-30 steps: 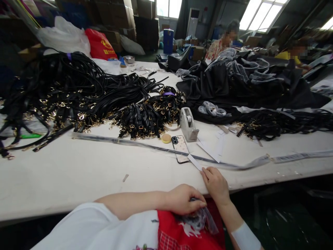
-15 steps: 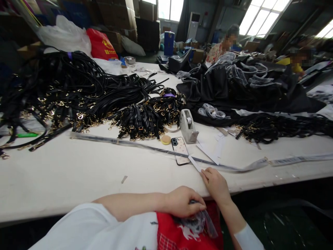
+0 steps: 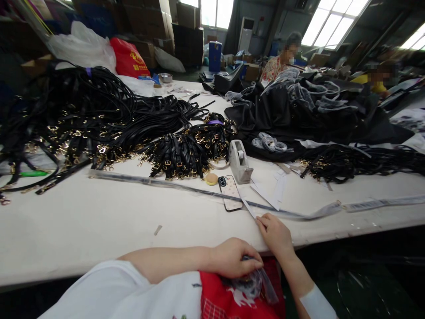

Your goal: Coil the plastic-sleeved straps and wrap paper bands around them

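Grips a clear-wrapped bundle [image 3: 251, 285] in the curled left hand [image 3: 236, 257], over the red apron [image 3: 212, 290]. Pinches 1 white strip [image 3: 249, 208] between closed thumb and fingertips of the right hand [image 3: 275, 235], over the table [image 3: 116, 230], near the phone [image 3: 231, 183].

Loads of open tabletop [image 3: 116, 230] left of the left hand [image 3: 234, 257]; wrapped strap [image 3: 151, 181], phone [image 3: 229, 190], tape dispenser [image 3: 244, 170] kinda block things ahead of it.
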A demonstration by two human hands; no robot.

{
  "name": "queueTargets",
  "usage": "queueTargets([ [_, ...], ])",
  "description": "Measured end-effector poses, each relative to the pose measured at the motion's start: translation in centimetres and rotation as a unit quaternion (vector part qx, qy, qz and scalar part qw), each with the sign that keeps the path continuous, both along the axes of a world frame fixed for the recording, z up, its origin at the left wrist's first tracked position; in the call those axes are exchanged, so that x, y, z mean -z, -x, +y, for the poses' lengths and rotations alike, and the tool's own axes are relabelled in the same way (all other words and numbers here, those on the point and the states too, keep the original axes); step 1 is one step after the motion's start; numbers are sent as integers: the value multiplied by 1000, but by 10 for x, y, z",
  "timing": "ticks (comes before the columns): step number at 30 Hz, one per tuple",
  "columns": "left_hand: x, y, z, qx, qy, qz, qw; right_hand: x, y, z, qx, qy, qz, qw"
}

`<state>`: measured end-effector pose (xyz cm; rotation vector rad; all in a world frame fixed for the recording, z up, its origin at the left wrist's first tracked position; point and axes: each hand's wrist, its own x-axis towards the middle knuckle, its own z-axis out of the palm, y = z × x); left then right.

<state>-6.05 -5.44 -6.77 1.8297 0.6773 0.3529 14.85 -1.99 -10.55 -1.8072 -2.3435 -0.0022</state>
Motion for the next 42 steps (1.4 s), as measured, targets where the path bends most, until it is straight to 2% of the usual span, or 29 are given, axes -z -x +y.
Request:
queueTargets([
  [13,-1,0,2,4,14,5,1000,-2,-4,2,-47,9,-29,998],
  [31,-4,0,-2,-9,8,-8,1000,-1,-4,2,-36,-13,-4,999],
  [34,-4,0,-3,-10,5,-11,1000,0,-14,12,2,-41,14,999],
  [38,-3,1,-3,-7,9,-8,1000,1,-33,41,77,-95,18,992],
  [42,-2,3,-3,1,15,-6,1000,2,-46,64,80,-98,15,992],
])
